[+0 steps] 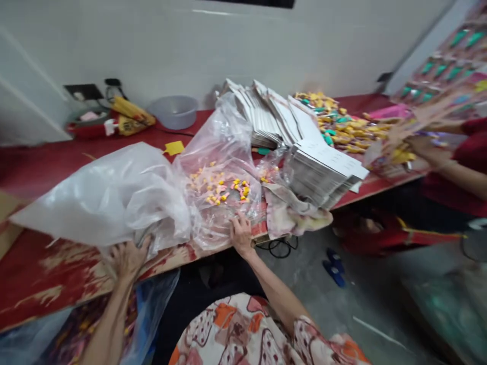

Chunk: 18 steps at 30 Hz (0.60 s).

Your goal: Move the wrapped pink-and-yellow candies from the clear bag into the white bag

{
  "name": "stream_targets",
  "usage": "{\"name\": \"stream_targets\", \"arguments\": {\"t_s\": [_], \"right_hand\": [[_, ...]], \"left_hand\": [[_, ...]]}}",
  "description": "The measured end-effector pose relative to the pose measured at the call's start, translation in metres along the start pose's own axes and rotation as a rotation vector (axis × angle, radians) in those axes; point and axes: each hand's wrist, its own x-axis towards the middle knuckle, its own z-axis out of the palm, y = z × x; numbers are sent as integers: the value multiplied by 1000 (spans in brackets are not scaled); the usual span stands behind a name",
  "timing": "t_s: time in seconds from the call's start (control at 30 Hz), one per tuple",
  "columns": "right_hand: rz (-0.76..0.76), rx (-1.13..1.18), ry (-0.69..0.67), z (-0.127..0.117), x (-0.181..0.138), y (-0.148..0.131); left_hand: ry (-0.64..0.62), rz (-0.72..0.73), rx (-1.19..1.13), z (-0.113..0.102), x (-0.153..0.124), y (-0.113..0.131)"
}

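- Two bare hands work at the front edge of a red, worn tabletop [68, 263].
- The left hand [127, 258] rests on the near edge of a big white bag [110, 197], its fingers spread apart and the thumb set off from them.
- The right hand [241, 235] touches the near side of a clear bag [224, 228], fingers slightly bent; whether they pinch the film, I cannot tell.
- The clear bag lies on the tabletop just right of the white bag, touching it, with small yellow and pink pieces [243, 191] showing through.
- Right of the clear bag, a cloth [292, 215] hangs partly over the edge, below a slanting stack of cards [323, 167].
- More cards [270, 114] lean behind, towards the wall [236, 45].
- Near the wall, a basin [175, 112] stands beside a crumpled yellow bag [131, 116]; a yellow scrap [174, 148] lies in front of the basin.
- Farther right, a heap [353, 134] of mostly yellow and green things spreads over the tabletop, near the blurred arms [437, 157] of another person in a dark red top.
- Below, blue slippers [334, 267] lie on the grey floor [304, 299], and a dark cable [279, 247] loops under the tabletop.
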Motion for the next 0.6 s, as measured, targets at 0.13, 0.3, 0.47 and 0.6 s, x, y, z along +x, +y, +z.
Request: {"name": "stream_targets", "arguments": {"t_s": [0.13,0.3,0.47,0.6], "right_hand": [[-7,-30,4,2,3,-3],[-17,-64,-14,3,8,-4],[-13,-89,44,7,11,-4],[-42,-92,176,14,-3,-4]], "left_hand": [[81,-172,81,10,9,4],[127,-235,62,17,20,-1],[238,-210,-22,32,32,-13],[164,-214,151,24,22,-11]]}}
